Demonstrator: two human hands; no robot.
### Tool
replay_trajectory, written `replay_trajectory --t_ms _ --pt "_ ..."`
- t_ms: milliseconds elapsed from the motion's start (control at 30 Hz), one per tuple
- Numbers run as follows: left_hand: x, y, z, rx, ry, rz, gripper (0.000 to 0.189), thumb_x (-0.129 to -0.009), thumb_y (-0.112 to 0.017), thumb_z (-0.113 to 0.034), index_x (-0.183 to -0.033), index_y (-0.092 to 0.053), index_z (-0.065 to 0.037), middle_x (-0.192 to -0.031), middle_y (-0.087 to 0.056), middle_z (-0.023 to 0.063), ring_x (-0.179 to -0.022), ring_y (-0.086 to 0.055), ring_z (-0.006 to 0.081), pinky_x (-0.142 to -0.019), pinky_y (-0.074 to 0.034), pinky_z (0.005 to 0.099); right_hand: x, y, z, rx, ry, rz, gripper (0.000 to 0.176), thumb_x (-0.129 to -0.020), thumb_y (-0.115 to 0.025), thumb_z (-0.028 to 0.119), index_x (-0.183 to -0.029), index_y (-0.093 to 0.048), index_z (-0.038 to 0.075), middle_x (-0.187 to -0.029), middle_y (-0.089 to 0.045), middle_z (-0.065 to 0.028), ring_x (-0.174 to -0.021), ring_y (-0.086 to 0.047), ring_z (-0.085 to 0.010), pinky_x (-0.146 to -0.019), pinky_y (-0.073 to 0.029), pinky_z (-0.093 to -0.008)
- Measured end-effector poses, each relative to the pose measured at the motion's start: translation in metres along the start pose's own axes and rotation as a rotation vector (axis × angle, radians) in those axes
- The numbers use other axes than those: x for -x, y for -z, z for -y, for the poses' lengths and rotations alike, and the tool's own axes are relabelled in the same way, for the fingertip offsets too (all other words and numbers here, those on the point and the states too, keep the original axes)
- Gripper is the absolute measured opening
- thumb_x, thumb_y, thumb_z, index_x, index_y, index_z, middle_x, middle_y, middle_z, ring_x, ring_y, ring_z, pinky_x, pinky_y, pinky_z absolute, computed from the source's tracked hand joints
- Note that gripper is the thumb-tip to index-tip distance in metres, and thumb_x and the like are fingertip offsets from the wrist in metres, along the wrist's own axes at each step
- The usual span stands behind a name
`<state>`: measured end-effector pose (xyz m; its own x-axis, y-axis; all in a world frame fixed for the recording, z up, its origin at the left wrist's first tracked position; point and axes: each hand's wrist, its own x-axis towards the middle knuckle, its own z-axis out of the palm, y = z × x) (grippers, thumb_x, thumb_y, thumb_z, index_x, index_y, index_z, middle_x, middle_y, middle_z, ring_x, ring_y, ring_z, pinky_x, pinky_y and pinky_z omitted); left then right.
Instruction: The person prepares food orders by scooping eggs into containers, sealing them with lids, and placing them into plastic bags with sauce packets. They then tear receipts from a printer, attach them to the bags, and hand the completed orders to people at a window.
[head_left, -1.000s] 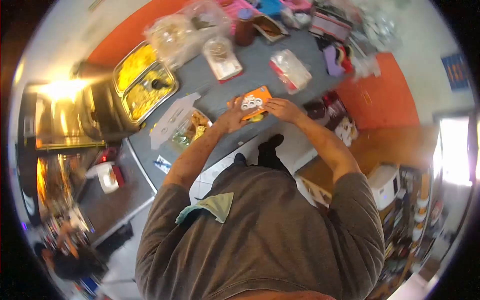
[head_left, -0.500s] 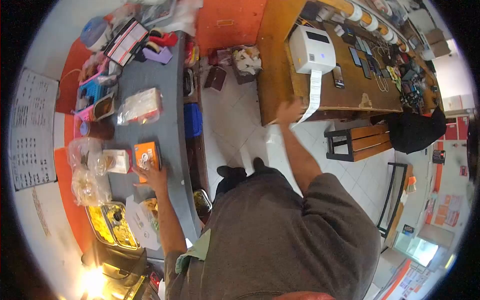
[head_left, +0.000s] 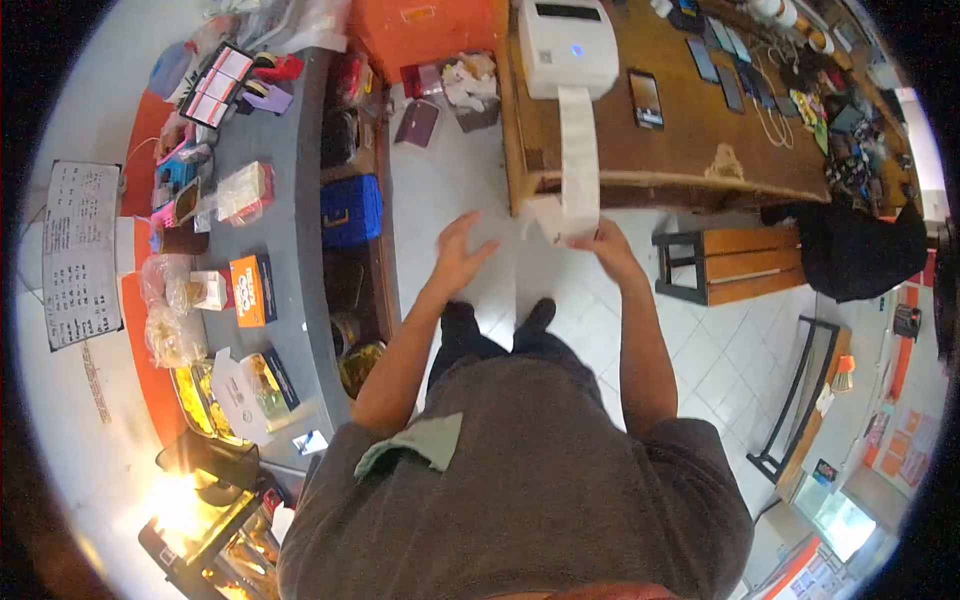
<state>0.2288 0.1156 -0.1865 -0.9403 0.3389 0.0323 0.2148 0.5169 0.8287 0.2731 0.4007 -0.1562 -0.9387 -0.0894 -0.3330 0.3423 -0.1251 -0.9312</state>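
Observation:
A white label printer (head_left: pixel 568 50) stands on the wooden desk, and a long strip of white labels (head_left: pixel 579 150) hangs from it over the desk's front edge. My right hand (head_left: pixel 612 252) pinches the strip near its lower end. To the left of the strip, my left hand (head_left: pixel 462 252) is in the air over the floor, fingers apart and holding nothing. An orange box (head_left: pixel 251 291) lies on the grey table at the left, away from both hands.
The wooden desk (head_left: pixel 660 170) bears a phone (head_left: pixel 646 99) beside the printer and several more phones. A slatted bench (head_left: pixel 750 265) stands at the right. The grey table (head_left: pixel 285 200) runs along the left, with a blue bin (head_left: pixel 350 211) below it.
My left hand has left the orange box and moved right, towards the strip. My right hand now grips the labels. The view has shifted, with the printer higher and further left.

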Motion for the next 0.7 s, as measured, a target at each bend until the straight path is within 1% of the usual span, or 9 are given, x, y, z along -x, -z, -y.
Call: replay_trajectory --t_ms 33,100,167,233,300,467,500,633,700 --pt "-0.011 -0.017 -0.023 0.083 0.044 0.088 0.052 -0.08 -0.065 -0.036 -0.12 -0.054 -0.005 -0.125 -0.052 0.0173 -0.121 -0.043 0.0326 -0.103 -0.029 0.0413 0.031 -0.011 0.003 -0.015 -0.023 -0.005 0.042 -0.071 -0.07 0.008 -0.111 -0.059 -0.001 -0.102 -0.065 -0.0079 -0.093 -0.06 -0.0179 -0.086 -0.045 -0.0309" --pt "-0.038 -0.049 -0.048 0.701 0.138 0.551 0.045 -0.084 -0.061 -0.034 -0.117 -0.056 -0.004 -0.115 -0.059 0.0136 -0.114 -0.05 0.0287 -0.099 -0.035 0.0384 0.084 -0.023 0.012 -0.078 -0.095 0.017 0.043 -0.073 -0.068 0.001 -0.114 -0.055 -0.002 -0.101 -0.064 -0.0083 -0.093 -0.061 -0.0156 -0.087 -0.047 -0.0306" --pt "-0.051 -0.04 -0.135 0.773 0.429 0.739 0.038 -0.086 -0.06 -0.027 -0.114 -0.057 -0.002 -0.11 -0.062 0.011 -0.104 -0.058 0.0245 -0.09 -0.044 0.0362 0.125 -0.028 0.019 -0.112 -0.103 0.063 0.04 -0.079 -0.067 0.003 -0.116 -0.054 -0.003 -0.103 -0.064 -0.0088 -0.092 -0.06 -0.0143 -0.084 -0.05 -0.0296" --pt "-0.065 -0.038 -0.187 0.774 0.349 0.506 0.033 -0.088 -0.056 -0.02 -0.112 -0.057 0.003 -0.111 -0.063 0.0113 -0.097 -0.062 0.0227 -0.082 -0.051 0.0363 0.152 -0.03 0.038 -0.095 -0.12 0.046 0.038 -0.081 -0.067 0.005 -0.116 -0.054 -0.003 -0.102 -0.064 -0.0086 -0.091 -0.061 -0.0139 -0.083 -0.05 -0.0297" --pt "-0.096 -0.03 -0.214 1.079 0.291 0.518 0.03 -0.09 -0.051 -0.014 -0.111 -0.055 0.007 -0.114 -0.061 0.0142 -0.099 -0.062 0.0235 -0.081 -0.053 0.0378 0.169 -0.028 0.055 -0.109 -0.096 0.066 0.036 -0.084 -0.065 0.01 -0.116 -0.054 -0.002 -0.101 -0.064 -0.0104 -0.091 -0.061 -0.0157 -0.079 -0.05 -0.0293" --pt "-0.143 -0.009 -0.239 1.097 0.093 0.427 0.03 -0.092 -0.047 -0.013 -0.114 -0.053 0.007 -0.11 -0.062 0.015 -0.1 -0.062 0.0248 -0.081 -0.054 0.0391 0.18 -0.026 0.068 -0.022 -0.111 0.068 0.034 -0.086 -0.062 0.011 -0.117 -0.054 -0.002 -0.095 -0.064 -0.0096 -0.08 -0.061 -0.0129 -0.068 -0.05 -0.0263" --pt "-0.146 -0.005 -0.24 1.057 0.057 0.442 0.036 -0.091 -0.052 -0.02 -0.119 -0.052 0.001 -0.112 -0.061 0.0137 -0.103 -0.061 0.0239 -0.084 -0.052 0.0375 0.181 -0.027 0.069 -0.013 -0.09 0.058 0.034 -0.087 -0.062 0.012 -0.117 -0.054 -0.001 -0.092 -0.064 -0.0089 -0.075 -0.06 -0.0118 -0.063 -0.05 -0.0252" --pt "-0.127 0.007 -0.249 1.053 0.037 0.439 0.032 -0.093 -0.048 -0.017 -0.115 -0.053 0.006 -0.112 -0.062 0.0136 -0.099 -0.062 0.0226 -0.085 -0.051 0.0348 0.182 -0.029 0.07 0.012 -0.045 0.019 0.033 -0.087 -0.061 0.012 -0.116 -0.054 -0.002 -0.086 -0.064 -0.0074 -0.065 -0.057 -0.0097 -0.055 -0.047 -0.0234" --pt "-0.094 0.014 -0.261 0.9 0.109 0.394 0.036 -0.093 -0.05 -0.022 -0.118 -0.052 0.004 -0.111 -0.062 0.0112 -0.099 -0.061 0.0191 -0.087 -0.049 0.0318 0.183 -0.031 0.082 -0.055 -0.024 -0.045 0.031 -0.087 -0.061 0.012 -0.114 -0.055 -0.002 -0.083 -0.064 -0.0075 -0.061 -0.056 -0.0081 -0.051 -0.046 -0.0217"
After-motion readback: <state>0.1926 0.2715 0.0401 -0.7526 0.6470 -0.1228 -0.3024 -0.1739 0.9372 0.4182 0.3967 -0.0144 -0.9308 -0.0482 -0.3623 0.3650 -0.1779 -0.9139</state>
